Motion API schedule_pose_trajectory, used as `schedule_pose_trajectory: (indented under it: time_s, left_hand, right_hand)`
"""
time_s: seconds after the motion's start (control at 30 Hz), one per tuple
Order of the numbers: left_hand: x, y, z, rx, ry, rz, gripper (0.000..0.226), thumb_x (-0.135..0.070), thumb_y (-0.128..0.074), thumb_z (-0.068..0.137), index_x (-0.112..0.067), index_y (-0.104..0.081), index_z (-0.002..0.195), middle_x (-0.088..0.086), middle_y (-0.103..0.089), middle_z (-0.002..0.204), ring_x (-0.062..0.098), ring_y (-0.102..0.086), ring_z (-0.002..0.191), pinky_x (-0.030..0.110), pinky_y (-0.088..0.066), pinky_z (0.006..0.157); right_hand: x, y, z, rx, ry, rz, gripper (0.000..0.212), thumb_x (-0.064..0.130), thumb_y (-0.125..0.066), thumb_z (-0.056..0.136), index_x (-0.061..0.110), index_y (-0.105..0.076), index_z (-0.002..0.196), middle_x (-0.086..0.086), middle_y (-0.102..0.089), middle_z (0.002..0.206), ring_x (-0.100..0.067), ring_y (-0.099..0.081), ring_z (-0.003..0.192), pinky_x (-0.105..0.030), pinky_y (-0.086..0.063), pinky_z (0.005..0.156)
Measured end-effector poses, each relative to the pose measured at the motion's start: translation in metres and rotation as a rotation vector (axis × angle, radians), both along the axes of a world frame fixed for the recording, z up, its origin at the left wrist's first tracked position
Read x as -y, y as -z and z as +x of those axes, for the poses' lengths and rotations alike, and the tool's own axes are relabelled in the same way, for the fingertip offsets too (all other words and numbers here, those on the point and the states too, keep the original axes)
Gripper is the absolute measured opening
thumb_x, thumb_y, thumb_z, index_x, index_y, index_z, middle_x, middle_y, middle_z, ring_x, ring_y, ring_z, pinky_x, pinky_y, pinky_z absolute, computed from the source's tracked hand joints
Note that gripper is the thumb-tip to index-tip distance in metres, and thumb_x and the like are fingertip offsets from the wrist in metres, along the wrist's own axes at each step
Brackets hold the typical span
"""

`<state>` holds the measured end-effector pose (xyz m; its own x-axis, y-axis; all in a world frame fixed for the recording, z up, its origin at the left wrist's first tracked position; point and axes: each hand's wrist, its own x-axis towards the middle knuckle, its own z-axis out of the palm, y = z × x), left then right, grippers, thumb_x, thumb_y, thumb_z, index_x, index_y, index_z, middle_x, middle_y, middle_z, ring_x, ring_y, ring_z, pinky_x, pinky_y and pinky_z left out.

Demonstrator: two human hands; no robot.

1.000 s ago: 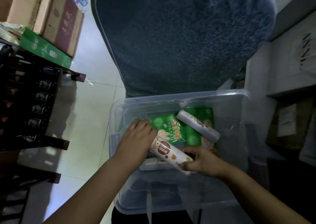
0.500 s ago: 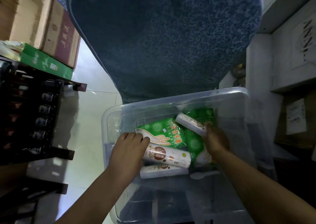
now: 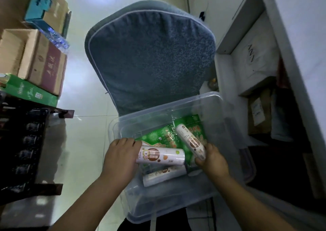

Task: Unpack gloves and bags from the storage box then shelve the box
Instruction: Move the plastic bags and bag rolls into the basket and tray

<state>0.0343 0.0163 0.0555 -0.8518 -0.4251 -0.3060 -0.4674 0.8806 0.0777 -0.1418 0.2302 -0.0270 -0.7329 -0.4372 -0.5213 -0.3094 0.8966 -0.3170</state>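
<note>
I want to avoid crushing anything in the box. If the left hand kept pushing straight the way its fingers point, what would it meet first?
Most likely the green glove packet, just beyond the left hand, which already grips a white roll. Depth is unclear.

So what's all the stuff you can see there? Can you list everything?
Storage box: one, clear plastic, lid off, in front of the person.
Rolls: three, white; one in the left hand, one in the right hand, one lying in the box.
Glove packs: green, at least two, in the box under the rolls.
Cushion: one, blue, behind the box.
Cardboard boxes: several, brown, stacked at left.
Green carton: one, under them.
White shelves: at right.
Left hand: grips a roll.
Right hand: grips a roll.
</note>
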Motion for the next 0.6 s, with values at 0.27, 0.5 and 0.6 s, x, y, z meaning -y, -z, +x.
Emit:
schedule_pose_trajectory:
  time_s: [0.27, 0.5, 0.6]
  left_hand:
    - [-0.003, -0.078, 0.053, -0.108, 0.029, 0.036, 0.053, -0.028, -0.088, 0.042, -0.021, -0.065, 0.09, 0.002, -0.068, 0.081, 0.022, -0.062, 0.07, 0.029, -0.046, 0.06]
    - [-0.036, -0.133, 0.061, -0.279, 0.21, 0.116, 0.05, -0.03, -0.087, 0.052, -0.019, -0.066, 0.096, 0.003, -0.069, 0.085, 0.024, -0.061, 0.073, 0.026, -0.032, 0.056]
    - [-0.065, -0.148, 0.055, -0.355, 0.298, 0.157, 0.047, -0.034, -0.086, 0.052, -0.021, -0.064, 0.092, 0.001, -0.066, 0.081, 0.024, -0.058, 0.071, 0.027, -0.03, 0.056]
  right_hand:
    - [-0.038, -0.136, 0.095, -0.192, 0.252, -0.118, 0.046, 0.038, -0.072, 0.069, 0.018, -0.052, 0.105, -0.004, -0.068, 0.102, -0.026, -0.063, 0.095, -0.032, -0.044, 0.067]
    - [-0.102, -0.242, 0.169, -0.398, 0.382, -0.175, 0.041, 0.039, -0.069, 0.07, 0.029, -0.05, 0.105, 0.012, -0.06, 0.09, -0.011, -0.06, 0.08, -0.031, -0.051, 0.062]
    - [-0.141, -0.28, 0.199, -0.499, 0.469, -0.139, 0.044, 0.036, -0.069, 0.07, 0.03, -0.05, 0.109, 0.012, -0.059, 0.092, -0.011, -0.059, 0.08, -0.029, -0.048, 0.06]
